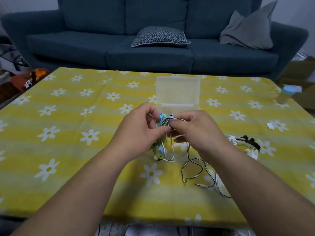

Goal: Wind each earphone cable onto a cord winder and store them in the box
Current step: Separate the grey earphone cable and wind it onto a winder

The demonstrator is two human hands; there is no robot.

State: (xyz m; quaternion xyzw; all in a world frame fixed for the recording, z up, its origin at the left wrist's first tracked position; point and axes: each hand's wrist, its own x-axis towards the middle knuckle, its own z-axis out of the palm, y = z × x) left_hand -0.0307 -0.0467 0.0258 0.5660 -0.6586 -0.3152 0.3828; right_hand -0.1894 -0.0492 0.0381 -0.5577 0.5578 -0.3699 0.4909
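Winding stage: left hand [143, 126] pinches the green-blue cord winder [161, 117] to steady it, while right hand [196, 132] pinches the earphone cable [202, 185] beside it, probably feeding a turn. Slack trails on the tablecloth [76, 150]. The open clear box [178, 92] waits just behind the hands; a white winder [234, 139] lies apart at the right

Left hand [141, 126] and right hand [199, 132] are bare, forearms [81, 181] too, nails short.
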